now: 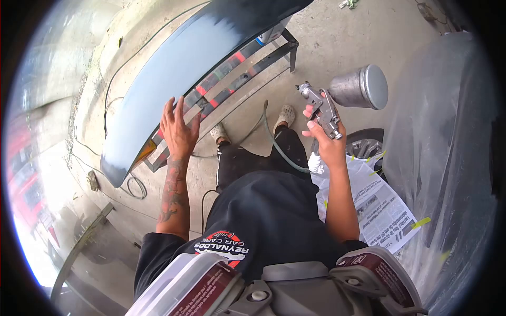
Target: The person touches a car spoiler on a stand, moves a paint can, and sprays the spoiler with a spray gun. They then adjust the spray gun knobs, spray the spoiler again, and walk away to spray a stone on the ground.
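Observation:
My right hand [329, 137] is wrapped round the handle of a metal spray gun [321, 111], which is tilted with its nozzle toward the upper left. A grey metal paint cup [358, 88] is joined to the gun's side. A hose [282, 150] runs from the floor toward its handle. My left hand [179, 129] is open, fingers stretched, with the fingertips right at the near edge of a long curved car panel [174, 68]. The panel's surface goes from pale grey-blue to glossy black at its far end.
A dark metal stand [287, 47] with red patches supports the panel. Plastic sheeting [432, 142] covers a vehicle on the right, beside a wheel [366, 145] and taped newspaper [382, 210]. A cable [138, 189] loops on the concrete floor [337, 31]. A respirator [295, 289] shows at the bottom.

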Tool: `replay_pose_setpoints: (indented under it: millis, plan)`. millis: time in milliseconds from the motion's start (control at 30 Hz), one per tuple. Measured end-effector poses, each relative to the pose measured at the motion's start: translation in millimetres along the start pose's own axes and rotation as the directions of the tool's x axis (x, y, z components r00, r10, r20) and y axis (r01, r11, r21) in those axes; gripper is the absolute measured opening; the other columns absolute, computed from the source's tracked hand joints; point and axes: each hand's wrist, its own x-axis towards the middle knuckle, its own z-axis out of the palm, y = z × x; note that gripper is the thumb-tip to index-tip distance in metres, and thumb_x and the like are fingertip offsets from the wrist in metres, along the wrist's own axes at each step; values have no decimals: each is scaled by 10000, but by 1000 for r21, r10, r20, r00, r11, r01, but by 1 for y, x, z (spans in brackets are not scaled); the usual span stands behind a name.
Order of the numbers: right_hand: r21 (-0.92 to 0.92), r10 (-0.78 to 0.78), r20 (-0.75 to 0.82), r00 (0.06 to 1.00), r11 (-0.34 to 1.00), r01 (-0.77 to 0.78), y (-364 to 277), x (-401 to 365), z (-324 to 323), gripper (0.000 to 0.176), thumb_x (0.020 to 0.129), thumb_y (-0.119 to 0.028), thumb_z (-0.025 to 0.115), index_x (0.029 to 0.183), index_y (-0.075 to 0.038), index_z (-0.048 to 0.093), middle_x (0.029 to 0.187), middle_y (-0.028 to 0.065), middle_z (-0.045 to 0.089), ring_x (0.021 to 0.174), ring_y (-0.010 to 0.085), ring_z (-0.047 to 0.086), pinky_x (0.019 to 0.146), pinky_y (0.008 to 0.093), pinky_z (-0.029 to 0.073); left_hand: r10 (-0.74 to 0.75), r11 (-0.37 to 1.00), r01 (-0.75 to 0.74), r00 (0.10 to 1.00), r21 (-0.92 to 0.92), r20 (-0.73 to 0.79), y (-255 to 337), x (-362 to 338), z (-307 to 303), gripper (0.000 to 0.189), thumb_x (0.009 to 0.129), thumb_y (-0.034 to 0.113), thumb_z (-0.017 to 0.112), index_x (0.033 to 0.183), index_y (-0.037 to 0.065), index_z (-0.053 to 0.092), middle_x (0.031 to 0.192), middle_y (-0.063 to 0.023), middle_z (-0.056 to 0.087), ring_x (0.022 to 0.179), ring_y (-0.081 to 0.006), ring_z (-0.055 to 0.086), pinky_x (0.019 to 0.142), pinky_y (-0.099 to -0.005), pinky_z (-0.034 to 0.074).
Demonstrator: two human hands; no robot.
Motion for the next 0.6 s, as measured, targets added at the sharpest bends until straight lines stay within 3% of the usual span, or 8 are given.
replay_pose_setpoints:
  millis: [33,133,200,233,400,600]
  plan:
    - [12,23,-15,1000,1000,-22,-1,4,-19,646,922,-3,585,1517,-38,336,1246,145,631,1139,225,634,739,329,619,-60,995,58,998,84,27,-3,18,3,753,843,278,746,1485,120,387,1519,-173,364,1407,-360,354,1108,-500,325]
    - [79,57,-135,989,996,-47,-9,17,-65,630,930,-31,592,1512,-52,352,1224,118,645,1111,201,643,708,319,616,-251,917,183,955,354,158,-19,51,17,856,850,377,729,1529,84,298,1577,-191,300,1434,-373,324,1101,-558,325]
    - [102,65,-210,976,994,-44,-16,24,-86,612,928,-34,603,1497,-49,379,1212,115,651,1096,191,647,689,308,616,-301,907,204,926,369,228,-28,62,20,863,852,393,720,1534,82,292,1576,-194,307,1439,-370,322,1083,-612,333]
    - [130,34,-204,978,992,-7,-8,19,-112,614,929,-31,602,1499,-54,377,1214,115,650,1099,192,647,690,312,616,-323,891,234,929,389,182,-18,48,16,862,855,399,713,1536,80,290,1577,-194,307,1442,-367,321,1080,-624,333]
    - [184,76,-306,949,983,-19,-8,26,-141,602,934,-35,605,1495,-78,391,1220,109,649,1107,195,648,697,333,613,-409,859,278,877,431,250,-17,62,16,845,866,408,692,1532,72,294,1586,-177,303,1444,-353,325,1084,-634,326]
    - [203,69,-281,957,979,-11,-10,32,-158,594,930,-32,608,1486,-75,404,1227,106,649,1115,194,647,697,332,610,-480,818,339,847,464,228,-14,52,9,828,872,398,684,1529,78,295,1589,-168,302,1439,-338,340,1081,-647,324]
